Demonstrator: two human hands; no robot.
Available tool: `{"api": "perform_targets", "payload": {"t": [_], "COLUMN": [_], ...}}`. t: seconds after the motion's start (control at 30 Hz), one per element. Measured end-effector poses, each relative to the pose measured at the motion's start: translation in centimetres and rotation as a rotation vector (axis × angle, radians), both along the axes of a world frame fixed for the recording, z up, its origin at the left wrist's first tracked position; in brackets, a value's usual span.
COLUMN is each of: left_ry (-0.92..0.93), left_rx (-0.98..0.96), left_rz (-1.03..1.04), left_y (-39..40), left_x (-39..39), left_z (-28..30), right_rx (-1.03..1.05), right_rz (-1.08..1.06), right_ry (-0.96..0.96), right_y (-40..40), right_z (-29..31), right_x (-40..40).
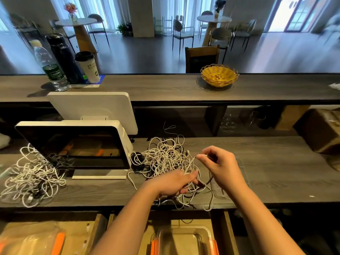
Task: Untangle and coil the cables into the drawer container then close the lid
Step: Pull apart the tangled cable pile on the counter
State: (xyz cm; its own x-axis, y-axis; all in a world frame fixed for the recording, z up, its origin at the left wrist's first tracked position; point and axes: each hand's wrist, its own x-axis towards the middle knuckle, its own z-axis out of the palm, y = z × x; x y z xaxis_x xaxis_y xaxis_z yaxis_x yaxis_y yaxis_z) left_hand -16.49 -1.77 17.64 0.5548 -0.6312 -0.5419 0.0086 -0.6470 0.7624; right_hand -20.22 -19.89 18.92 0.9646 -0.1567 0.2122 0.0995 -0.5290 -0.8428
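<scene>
A tangle of white and dark cables point(163, 157) lies on the wooden counter in front of me. My left hand point(174, 183) grips a bunch of cables at the tangle's near edge. My right hand point(220, 166) pinches the end of one white cable point(191, 163), stretched taut between both hands. Below the counter, in an open drawer, stands a clear container point(184, 238) with orange clips, nothing visible inside it. A clear lid point(242, 168) lies on the counter, mostly hidden behind my right hand.
A second pile of cables point(31, 177) sits at the left on the counter point(276, 172). A white point-of-sale screen point(77, 144) stands between the piles. On the upper shelf are a yellow wicker basket point(219, 75), a bottle, a flask and a cup. Another orange-clipped container point(33, 242) is at bottom left.
</scene>
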Motion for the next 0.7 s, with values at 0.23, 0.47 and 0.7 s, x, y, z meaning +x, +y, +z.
{"api": "perform_targets", "payload": {"t": [0.23,0.47,0.7], "left_ry": [0.046,0.008,0.199], "left_rx": [-0.163,-0.449,-0.852], "left_rz": [0.056,0.39,0.695], "left_y": [0.3,0.4,-0.2], "left_x": [-0.6,-1.1,-0.8], "left_z": [0.4,1.2,1.7], "right_rx": [0.011,0.015,0.033], "right_rz": [-0.051,-0.015,0.1], "right_ry": [0.061,0.105,0.183], "right_y": [-0.3,0.1,0.5], "right_z": [0.1,-0.2,-0.1], "right_x": [0.3,0.1,0.2]}}
